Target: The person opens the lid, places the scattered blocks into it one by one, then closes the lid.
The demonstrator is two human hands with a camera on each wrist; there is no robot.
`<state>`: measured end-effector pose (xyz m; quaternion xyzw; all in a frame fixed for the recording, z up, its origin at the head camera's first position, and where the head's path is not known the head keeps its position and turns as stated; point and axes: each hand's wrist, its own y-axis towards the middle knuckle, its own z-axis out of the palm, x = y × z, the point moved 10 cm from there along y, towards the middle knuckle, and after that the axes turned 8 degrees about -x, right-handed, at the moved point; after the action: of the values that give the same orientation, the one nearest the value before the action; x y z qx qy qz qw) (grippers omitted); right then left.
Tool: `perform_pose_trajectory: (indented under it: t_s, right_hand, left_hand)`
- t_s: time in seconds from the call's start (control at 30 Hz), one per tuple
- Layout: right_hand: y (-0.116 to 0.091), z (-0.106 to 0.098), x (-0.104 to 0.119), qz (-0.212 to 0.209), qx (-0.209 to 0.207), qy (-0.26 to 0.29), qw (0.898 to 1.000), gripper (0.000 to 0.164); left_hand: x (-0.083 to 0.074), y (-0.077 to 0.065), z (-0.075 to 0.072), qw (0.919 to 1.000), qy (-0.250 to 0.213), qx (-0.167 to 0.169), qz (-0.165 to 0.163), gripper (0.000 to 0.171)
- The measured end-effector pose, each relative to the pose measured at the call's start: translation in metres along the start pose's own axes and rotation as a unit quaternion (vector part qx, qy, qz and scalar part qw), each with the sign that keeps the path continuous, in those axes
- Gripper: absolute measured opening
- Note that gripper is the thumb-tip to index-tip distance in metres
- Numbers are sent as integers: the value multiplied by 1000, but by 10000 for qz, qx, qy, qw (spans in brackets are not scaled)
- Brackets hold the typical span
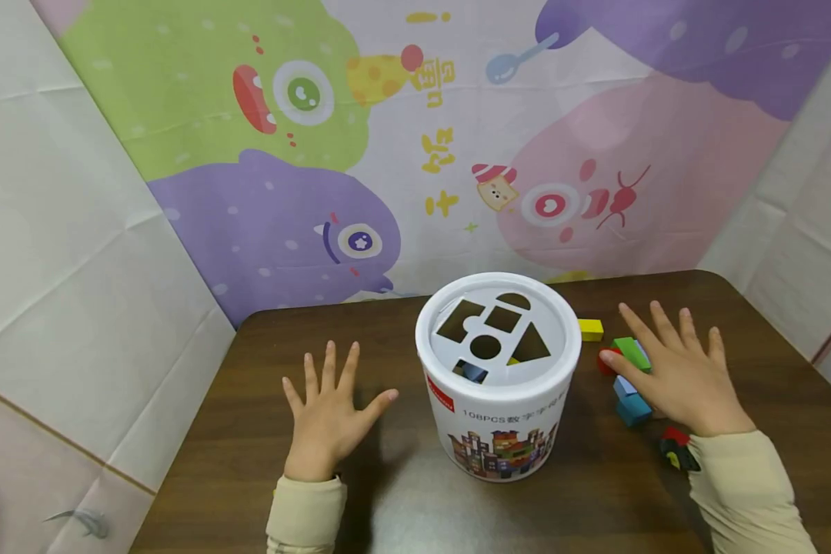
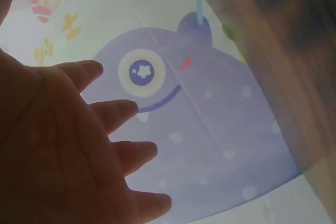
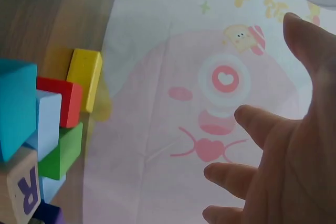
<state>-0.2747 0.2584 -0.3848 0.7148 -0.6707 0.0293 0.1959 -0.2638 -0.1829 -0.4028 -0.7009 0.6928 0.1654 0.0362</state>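
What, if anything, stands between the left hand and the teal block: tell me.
The white bucket with the shape-hole lid does: it stands upright on the table, with the left hand on one side and the teal block on the other.

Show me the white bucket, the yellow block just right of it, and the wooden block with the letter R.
White bucket [image 1: 502,415], head view: on its printed front wall.
Yellow block [image 3: 82,72], right wrist view: on its broad face.
Letter-R block [image 3: 28,188], right wrist view: on the lettered face.
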Motion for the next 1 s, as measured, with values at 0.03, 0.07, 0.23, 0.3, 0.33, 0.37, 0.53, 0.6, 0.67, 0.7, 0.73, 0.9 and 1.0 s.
perform_pose_trajectory:
  t_s: [0.03,0.07,0.23,0.3,0.33,0.37,0.53,0.6,0.67,0.7,0.73,0.9,1.0]
  right_hand:
    - [1,0,0,-3,-21,30,10000,83]
    - [1,-1,1,-3,-49,72,10000,82]
    - [7,-13,8,-108,-347,321,9988,78]
    - [11,-22,13,-213,-510,518,9971,76]
    - [14,-27,15,-246,-563,659,9959,75]
    - [17,-32,18,-263,-589,814,9946,74]
    - [33,-48,32,-248,-521,1781,9823,66]
    - [42,-51,39,-231,-427,2189,9745,62]
    - [51,-51,47,-225,-257,2563,9660,60]
    - [56,-49,50,-222,-148,2725,9618,59]
    - [61,-47,54,-214,-40,2831,9588,59]
    - [88,-29,68,-342,558,3121,9478,57]
    - [99,-9,74,-376,1081,3365,9347,57]
  left_hand:
    - [-1,-1,1,9999,-90,51,1,97]
    - [-1,-1,1,9998,-167,99,3,96]
    - [-5,-4,-1,9979,-589,276,27,91]
    - [-9,-4,-6,9960,-873,151,138,87]
    - [-11,-4,-10,9939,-1082,31,218,84]
    - [-13,-4,-14,9904,-1347,-89,288,80]
    - [-23,-4,-28,9485,-3075,-659,391,57]
    - [-28,-5,-28,9228,-3771,-728,311,50]
    - [-35,-5,-26,8993,-4304,-727,281,44]
    - [-39,-6,-25,8894,-4507,-709,280,42]
    - [-43,-6,-23,8807,-4679,-673,293,41]
    - [-64,-9,-15,8592,-5079,-420,448,41]
    - [-74,-11,-10,8551,-5152,-274,513,43]
